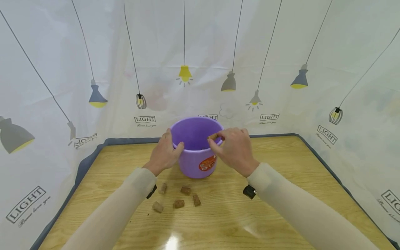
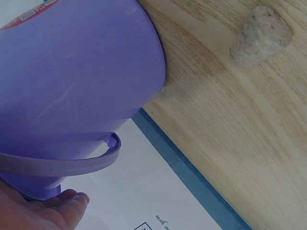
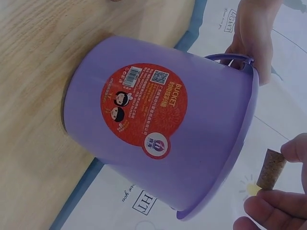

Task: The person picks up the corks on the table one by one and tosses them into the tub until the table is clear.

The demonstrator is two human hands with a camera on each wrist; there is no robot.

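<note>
A purple bucket (image 1: 196,165) with a red label (image 3: 144,110) stands upright on the table. At its left rim my left hand (image 1: 164,152) grips the edge, thumb over the rim; the bucket's handle (image 2: 62,165) hangs beside those fingers in the left wrist view. Between thumb and fingers, my right hand (image 1: 235,149) pinches a tapered brown cork (image 3: 271,169) above the bucket's right rim. Several loose corks lie on the tabletop in front of the bucket, among them a brown cork (image 1: 185,190) and a paler cork (image 1: 157,207). Most of the bucket's inside is hidden.
The light wooden table (image 1: 265,215) is edged by a blue-grey border (image 1: 134,140). White sheeting (image 1: 200,41) printed with hanging lamps rises at the back and both sides. Dark crumbs lie left of the loose corks.
</note>
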